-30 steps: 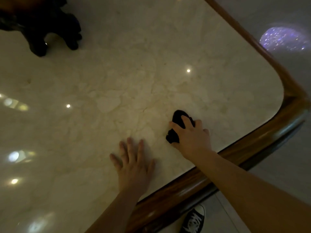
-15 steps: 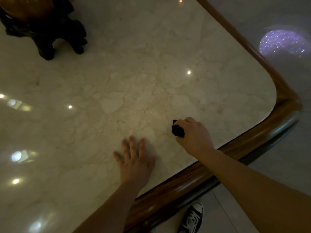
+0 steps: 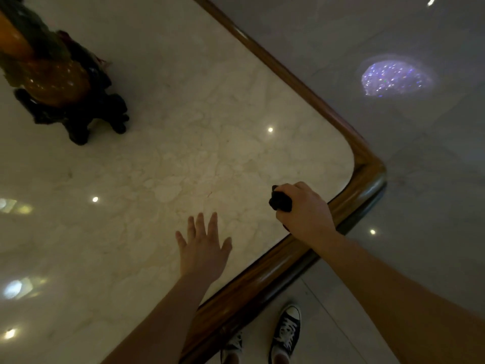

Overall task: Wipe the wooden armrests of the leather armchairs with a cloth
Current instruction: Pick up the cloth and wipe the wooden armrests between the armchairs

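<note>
My right hand [image 3: 305, 211] is closed around a bunched black cloth [image 3: 280, 201] just above the pale marble tabletop [image 3: 183, 143], near its rounded right corner. Only a dark lump of the cloth shows past my fingers. My left hand [image 3: 203, 245] lies flat on the marble with fingers spread, a little to the left of the cloth. No armchair or armrest is in view.
A polished wooden rim [image 3: 367, 177] borders the marble top. An orange ornament on a dark carved stand [image 3: 76, 111] sits at the far left. Grey glossy floor [image 3: 393, 127] lies to the right, and my black sneakers [image 3: 286, 332] stand below the table edge.
My right hand has gathered the cloth into a tight fist and lifted it from its spread position on the marble. The view has shifted toward the table's corner. My left hand stays flat.
</note>
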Demonstrator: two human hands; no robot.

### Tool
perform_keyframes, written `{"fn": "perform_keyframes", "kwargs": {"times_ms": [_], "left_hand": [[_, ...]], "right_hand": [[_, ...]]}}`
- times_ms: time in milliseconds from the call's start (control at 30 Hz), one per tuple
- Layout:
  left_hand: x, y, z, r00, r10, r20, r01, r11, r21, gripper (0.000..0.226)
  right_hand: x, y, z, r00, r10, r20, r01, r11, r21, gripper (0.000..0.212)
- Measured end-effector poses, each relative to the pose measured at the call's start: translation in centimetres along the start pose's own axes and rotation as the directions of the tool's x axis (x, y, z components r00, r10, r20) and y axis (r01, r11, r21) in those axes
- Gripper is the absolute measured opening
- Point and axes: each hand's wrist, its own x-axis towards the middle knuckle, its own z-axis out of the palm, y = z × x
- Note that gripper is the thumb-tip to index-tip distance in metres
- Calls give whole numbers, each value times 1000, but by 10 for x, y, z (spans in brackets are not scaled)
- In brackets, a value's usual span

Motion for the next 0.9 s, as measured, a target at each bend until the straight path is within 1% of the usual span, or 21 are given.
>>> {"fn": "perform_keyframes", "kwargs": {"times_ms": [67, 333, 500, 667, 800, 900], "left_hand": [[-14, 11, -19, 998, 43, -51, -42, 999, 15, 73], [-62, 62, -88, 975, 159, -155, -157, 987, 26, 72], [-72, 99, -113, 943, 284, -173, -274, 959, 75, 72], [-76, 126, -129, 857, 478, -193, -461, 878, 127, 73], [-82, 138, -138, 783, 601, -159, -584, 799, 143, 75], [-93, 145, -141, 722, 681, -124, -661, 732, 167, 74]], "right_hand": [[-14, -2, -23, 999, 32, -23, -32, 999, 16, 44], [-69, 1, -103, 991, 108, -81, -100, 990, 95, 45], [-103, 13, -140, 980, 178, -90, -166, 978, 128, 42], [-143, 21, -156, 930, 319, -183, -291, 942, 167, 38], [-182, 15, -157, 854, 454, -256, -417, 890, 185, 36], [-216, 6, -149, 791, 528, -309, -471, 848, 243, 35]]}}
